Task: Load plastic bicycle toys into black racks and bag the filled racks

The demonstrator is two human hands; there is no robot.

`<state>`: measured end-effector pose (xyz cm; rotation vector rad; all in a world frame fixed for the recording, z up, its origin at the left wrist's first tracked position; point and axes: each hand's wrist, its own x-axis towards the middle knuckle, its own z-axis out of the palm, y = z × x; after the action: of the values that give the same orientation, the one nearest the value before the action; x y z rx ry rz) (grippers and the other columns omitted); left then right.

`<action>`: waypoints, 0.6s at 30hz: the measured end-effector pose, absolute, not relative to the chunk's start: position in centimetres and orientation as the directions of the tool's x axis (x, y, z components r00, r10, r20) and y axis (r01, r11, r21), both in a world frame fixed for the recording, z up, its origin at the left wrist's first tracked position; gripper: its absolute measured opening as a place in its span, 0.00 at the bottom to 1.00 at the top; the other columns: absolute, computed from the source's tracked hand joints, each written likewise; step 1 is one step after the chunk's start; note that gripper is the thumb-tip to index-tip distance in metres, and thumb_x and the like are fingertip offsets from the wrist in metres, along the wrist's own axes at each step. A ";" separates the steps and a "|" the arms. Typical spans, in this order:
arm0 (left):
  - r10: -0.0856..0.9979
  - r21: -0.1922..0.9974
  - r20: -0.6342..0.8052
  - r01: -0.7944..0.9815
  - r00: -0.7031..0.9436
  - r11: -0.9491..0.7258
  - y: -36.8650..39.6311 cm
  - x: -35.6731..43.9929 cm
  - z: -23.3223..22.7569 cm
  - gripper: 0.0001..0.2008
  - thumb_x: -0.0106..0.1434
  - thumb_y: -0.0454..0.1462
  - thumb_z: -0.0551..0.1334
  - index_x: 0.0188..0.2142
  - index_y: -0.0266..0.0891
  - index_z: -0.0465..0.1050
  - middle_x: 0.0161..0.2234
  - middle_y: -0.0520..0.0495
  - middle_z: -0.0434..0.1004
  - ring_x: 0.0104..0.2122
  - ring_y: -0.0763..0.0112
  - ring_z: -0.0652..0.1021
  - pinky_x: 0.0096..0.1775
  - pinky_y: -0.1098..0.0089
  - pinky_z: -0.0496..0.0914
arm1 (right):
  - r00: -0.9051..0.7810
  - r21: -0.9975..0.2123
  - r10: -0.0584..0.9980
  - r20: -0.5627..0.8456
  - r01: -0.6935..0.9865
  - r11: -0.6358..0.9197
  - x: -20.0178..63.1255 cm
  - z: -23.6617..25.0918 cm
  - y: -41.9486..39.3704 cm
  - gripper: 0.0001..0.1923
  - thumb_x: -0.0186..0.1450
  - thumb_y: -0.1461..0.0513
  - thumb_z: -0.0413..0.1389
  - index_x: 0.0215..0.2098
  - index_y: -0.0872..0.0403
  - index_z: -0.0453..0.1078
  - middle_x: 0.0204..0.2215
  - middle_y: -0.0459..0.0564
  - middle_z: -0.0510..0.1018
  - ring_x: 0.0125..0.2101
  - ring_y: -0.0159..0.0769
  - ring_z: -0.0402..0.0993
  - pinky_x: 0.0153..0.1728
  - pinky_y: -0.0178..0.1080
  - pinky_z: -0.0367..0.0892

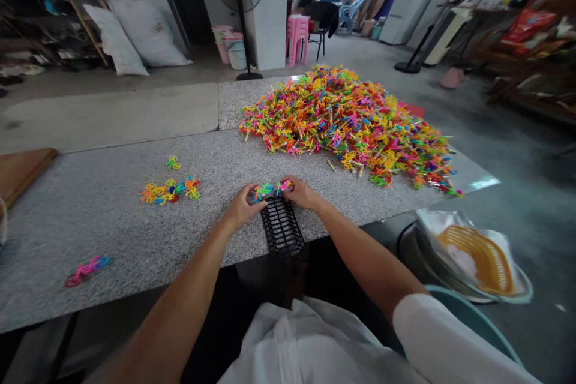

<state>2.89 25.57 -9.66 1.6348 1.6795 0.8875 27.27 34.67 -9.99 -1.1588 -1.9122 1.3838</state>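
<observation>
At the front edge of the grey speckled table lies a black slotted plastic rack [282, 225], its near end reaching the edge. A short row of small colourful plastic toys [266, 191] sits at the rack's far end. My left hand [245, 205] closes on the left end of this row, thumb and fingers around it. My right hand [300, 193] pinches the pink and purple toy [283, 186] at the right end. The toys' exact kind is too small to make out. Behind my hands rises a large heap of similar toys [342, 114].
A small cluster of toys [171, 191] and a single green-yellow one [173, 162] lie to the left. Nearer the front edge is a pink and blue piece [87, 270]. A brown board [24, 171] is at far left, a yellow basket [477, 258] at lower right.
</observation>
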 end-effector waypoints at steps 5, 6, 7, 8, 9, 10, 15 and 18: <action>0.995 0.756 0.102 0.648 0.021 -0.091 27.3 3.7 -7.9 0.31 0.61 0.47 0.73 0.62 0.41 0.76 0.57 0.41 0.82 0.55 0.55 0.81 0.60 0.57 0.74 | -0.550 -0.956 0.827 -0.115 0.288 0.059 26.9 -10.6 34.4 0.09 0.65 0.59 0.65 0.42 0.51 0.72 0.27 0.40 0.77 0.27 0.33 0.76 0.25 0.31 0.70; 0.992 0.713 0.118 0.692 0.039 -0.112 27.7 3.8 -7.4 0.29 0.62 0.47 0.73 0.60 0.41 0.77 0.56 0.41 0.83 0.55 0.55 0.81 0.60 0.57 0.74 | -0.555 -0.961 0.825 -0.111 0.272 0.054 26.9 -10.7 34.4 0.10 0.65 0.59 0.66 0.42 0.50 0.71 0.27 0.40 0.78 0.27 0.33 0.77 0.25 0.31 0.70; 0.990 0.657 0.126 0.741 0.070 -0.136 28.1 4.0 -6.9 0.27 0.62 0.47 0.72 0.59 0.42 0.78 0.55 0.41 0.83 0.55 0.54 0.81 0.60 0.57 0.74 | -0.561 -0.966 0.821 -0.104 0.255 0.052 26.9 -10.8 34.5 0.11 0.65 0.59 0.66 0.43 0.50 0.72 0.28 0.40 0.78 0.27 0.33 0.77 0.24 0.31 0.71; 0.986 0.592 0.124 0.789 0.109 -0.162 28.5 4.1 -6.4 0.26 0.62 0.48 0.73 0.57 0.43 0.80 0.54 0.42 0.84 0.54 0.54 0.81 0.60 0.57 0.73 | -0.568 -0.969 0.817 -0.099 0.240 0.049 26.9 -10.9 34.5 0.12 0.65 0.59 0.66 0.44 0.50 0.72 0.28 0.40 0.79 0.27 0.33 0.78 0.24 0.31 0.71; 0.982 0.526 0.110 0.829 0.151 -0.187 28.8 4.1 -5.8 0.24 0.62 0.48 0.73 0.56 0.44 0.81 0.53 0.42 0.84 0.54 0.53 0.81 0.60 0.58 0.73 | -0.574 -0.972 0.813 -0.098 0.231 0.046 26.9 -10.9 34.5 0.12 0.65 0.58 0.67 0.44 0.50 0.72 0.28 0.41 0.79 0.27 0.33 0.78 0.24 0.30 0.71; 0.978 0.468 0.090 0.859 0.187 -0.207 29.1 4.2 -5.4 0.24 0.62 0.49 0.74 0.55 0.45 0.82 0.53 0.43 0.85 0.54 0.53 0.82 0.59 0.59 0.73 | -0.580 -0.973 0.808 -0.101 0.228 0.043 27.0 -11.0 34.5 0.12 0.65 0.58 0.67 0.43 0.50 0.71 0.27 0.41 0.79 0.27 0.33 0.78 0.24 0.30 0.71; 0.978 0.347 -0.021 0.919 0.206 -0.186 30.0 5.1 -4.1 0.19 0.64 0.52 0.73 0.51 0.50 0.84 0.49 0.45 0.87 0.52 0.53 0.83 0.52 0.63 0.73 | -0.578 -0.974 0.809 -0.109 0.225 0.030 26.9 -10.8 34.4 0.12 0.65 0.57 0.68 0.38 0.51 0.70 0.24 0.40 0.78 0.25 0.32 0.77 0.24 0.30 0.72; 0.973 0.329 -0.065 0.926 0.220 -0.187 30.2 5.5 -4.0 0.13 0.65 0.50 0.72 0.45 0.48 0.85 0.44 0.44 0.87 0.49 0.54 0.83 0.49 0.65 0.72 | -0.568 -0.974 0.813 -0.127 0.228 0.008 26.6 -10.3 34.2 0.13 0.65 0.57 0.69 0.36 0.51 0.70 0.23 0.40 0.78 0.25 0.32 0.76 0.25 0.31 0.73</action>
<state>5.51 30.21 -3.97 2.2011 1.7792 0.2278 26.65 34.21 -10.31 -1.0674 -1.8091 1.5935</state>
